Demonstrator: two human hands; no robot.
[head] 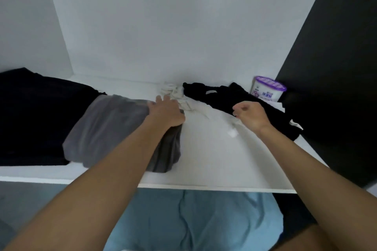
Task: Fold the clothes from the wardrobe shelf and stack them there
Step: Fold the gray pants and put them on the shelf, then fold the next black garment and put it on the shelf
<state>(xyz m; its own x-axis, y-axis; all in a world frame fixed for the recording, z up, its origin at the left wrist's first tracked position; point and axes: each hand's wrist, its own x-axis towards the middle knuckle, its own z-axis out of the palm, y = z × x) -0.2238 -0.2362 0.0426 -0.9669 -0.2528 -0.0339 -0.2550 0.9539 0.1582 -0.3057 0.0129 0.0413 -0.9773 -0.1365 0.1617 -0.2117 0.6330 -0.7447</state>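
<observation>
Left hand (166,113) is pressing palm-down on the far right corner of the folded grey garment (110,128), fingers straight and slightly spread, fingertips reaching toward the crumpled white cloth (177,94) just behind. The grey garment is lying on the white shelf (208,161), its left side overlapping a folded black pile (30,120) that is sitting at the shelf's left end. Right hand (250,115) is hovering at the near edge of the loose black garment (220,96), fingers curled in toward the thumb; cannot tell whether it is pinching the fabric or holding nothing. The black garment is lying unfolded toward the back right of the shelf, touching the white cloth on its left. A small white scrap (232,133) is lying on the shelf just below the right wrist. A white tub with a purple lid (267,88) is standing upright in the back right corner, beside the black garment. Blue fabric (193,222) is showing under the shelf's front edge.
</observation>
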